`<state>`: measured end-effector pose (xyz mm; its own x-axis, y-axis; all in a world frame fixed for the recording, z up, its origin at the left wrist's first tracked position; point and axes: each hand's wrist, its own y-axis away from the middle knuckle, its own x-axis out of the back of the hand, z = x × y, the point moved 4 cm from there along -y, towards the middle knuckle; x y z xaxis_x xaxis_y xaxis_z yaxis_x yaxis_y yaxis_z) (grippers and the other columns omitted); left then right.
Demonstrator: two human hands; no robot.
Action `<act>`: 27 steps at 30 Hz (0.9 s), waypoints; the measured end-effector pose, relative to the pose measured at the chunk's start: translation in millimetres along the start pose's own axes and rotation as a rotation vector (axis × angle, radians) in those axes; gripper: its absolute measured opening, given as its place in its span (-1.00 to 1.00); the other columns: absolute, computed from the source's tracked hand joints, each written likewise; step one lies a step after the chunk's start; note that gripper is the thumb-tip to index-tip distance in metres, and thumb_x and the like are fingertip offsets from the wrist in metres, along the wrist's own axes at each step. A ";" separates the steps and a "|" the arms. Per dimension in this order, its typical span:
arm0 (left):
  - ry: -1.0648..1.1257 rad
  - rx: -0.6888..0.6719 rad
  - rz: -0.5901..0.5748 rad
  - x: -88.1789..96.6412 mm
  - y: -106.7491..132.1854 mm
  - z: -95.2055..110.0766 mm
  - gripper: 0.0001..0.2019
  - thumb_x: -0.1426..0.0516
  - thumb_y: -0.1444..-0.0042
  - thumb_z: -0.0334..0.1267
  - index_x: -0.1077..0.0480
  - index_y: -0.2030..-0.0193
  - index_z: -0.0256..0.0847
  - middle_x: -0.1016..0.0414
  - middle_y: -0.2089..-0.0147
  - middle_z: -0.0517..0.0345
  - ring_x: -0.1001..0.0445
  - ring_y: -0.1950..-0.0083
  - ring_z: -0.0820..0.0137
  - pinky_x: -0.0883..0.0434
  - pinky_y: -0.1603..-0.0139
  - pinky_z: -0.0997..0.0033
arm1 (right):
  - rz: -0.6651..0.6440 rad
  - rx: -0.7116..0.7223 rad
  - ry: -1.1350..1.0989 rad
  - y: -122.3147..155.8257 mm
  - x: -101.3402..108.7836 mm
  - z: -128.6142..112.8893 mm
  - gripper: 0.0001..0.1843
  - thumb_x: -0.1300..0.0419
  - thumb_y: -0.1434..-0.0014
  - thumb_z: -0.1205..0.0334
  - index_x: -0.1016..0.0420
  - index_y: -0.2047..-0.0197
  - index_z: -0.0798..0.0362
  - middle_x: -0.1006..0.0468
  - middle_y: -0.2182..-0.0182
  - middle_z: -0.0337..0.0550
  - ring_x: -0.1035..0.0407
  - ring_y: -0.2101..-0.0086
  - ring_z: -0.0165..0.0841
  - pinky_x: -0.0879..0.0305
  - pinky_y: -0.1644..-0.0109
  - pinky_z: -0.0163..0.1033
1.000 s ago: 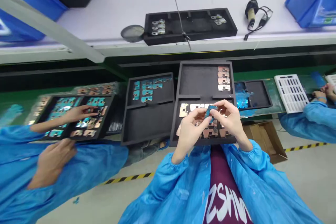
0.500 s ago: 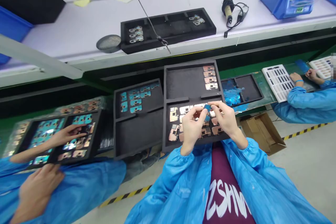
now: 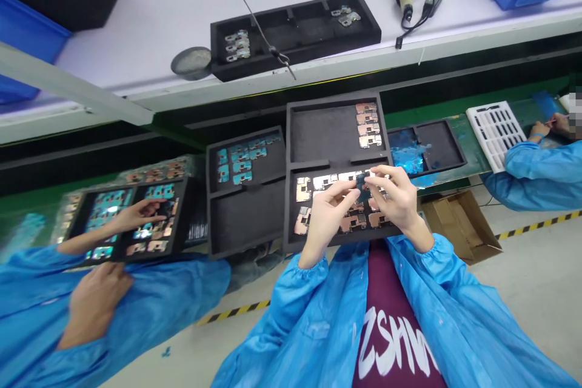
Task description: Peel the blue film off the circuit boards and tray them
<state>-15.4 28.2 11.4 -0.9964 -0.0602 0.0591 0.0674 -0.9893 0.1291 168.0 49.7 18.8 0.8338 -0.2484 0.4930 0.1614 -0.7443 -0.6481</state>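
"What are the hands doing?"

"The left hand [image 3: 325, 219] and right hand [image 3: 394, 200] both pinch a small blue-backed part [image 3: 362, 187] in their fingertips, low and right of centre."

"What's beneath it?"

"The lower compartment of a black foam tray [image 3: 318, 142], holding rows of copper-coloured metal plates [image 3: 304, 189]. More plates sit in its upper right."
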 end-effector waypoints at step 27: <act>0.085 0.113 0.082 54.3 -111.7 27.5 -0.76 -0.43 -0.17 -0.21 -0.62 0.08 -0.24 -0.71 0.27 0.06 -0.67 0.25 0.32 -0.55 0.19 0.35 | 0.134 0.128 -0.163 18.0 21.6 10.0 -0.71 -0.28 -0.41 0.46 -0.60 -0.11 -0.04 -0.74 0.15 -0.10 -0.68 0.10 -0.23 -0.68 0.04 -0.10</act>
<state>-75.7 139.0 27.5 -0.9877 -0.1563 -0.0090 0.1497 -0.9597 0.2377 194.2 37.1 12.1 0.9248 -0.2287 0.3042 0.1005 -0.6242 -0.7748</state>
